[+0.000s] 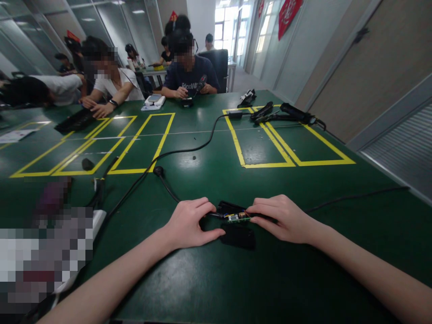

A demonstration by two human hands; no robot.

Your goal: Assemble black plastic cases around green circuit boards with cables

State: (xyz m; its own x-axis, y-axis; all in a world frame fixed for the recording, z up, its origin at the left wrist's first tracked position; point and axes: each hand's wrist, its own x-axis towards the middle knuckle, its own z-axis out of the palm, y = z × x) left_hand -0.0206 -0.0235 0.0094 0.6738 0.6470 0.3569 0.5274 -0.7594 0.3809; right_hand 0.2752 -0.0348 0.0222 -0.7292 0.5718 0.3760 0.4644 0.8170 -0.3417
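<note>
A small green circuit board [239, 218] with thin coloured wires sits between my hands. My right hand [285, 219] is closed, its thumb and index finger pinching the board's right end. My left hand [194, 223] curls around the black cable [216, 215] that comes out at its fingertips beside the board. Its thumb touches the edge of a black plastic shell half [239, 236] lying on the table. Behind the board lies another black shell piece [229, 207]. The cable's far end has a black plug [158, 171]. Some left fingers are hidden.
Yellow tape outlines mark the green table [189, 288]. A long black cord [189, 150] crosses it to a black tool [297, 113] at the back right. Blurred items and a white-edged object [97, 220] are at left. Co-workers [189, 72] sit across the table.
</note>
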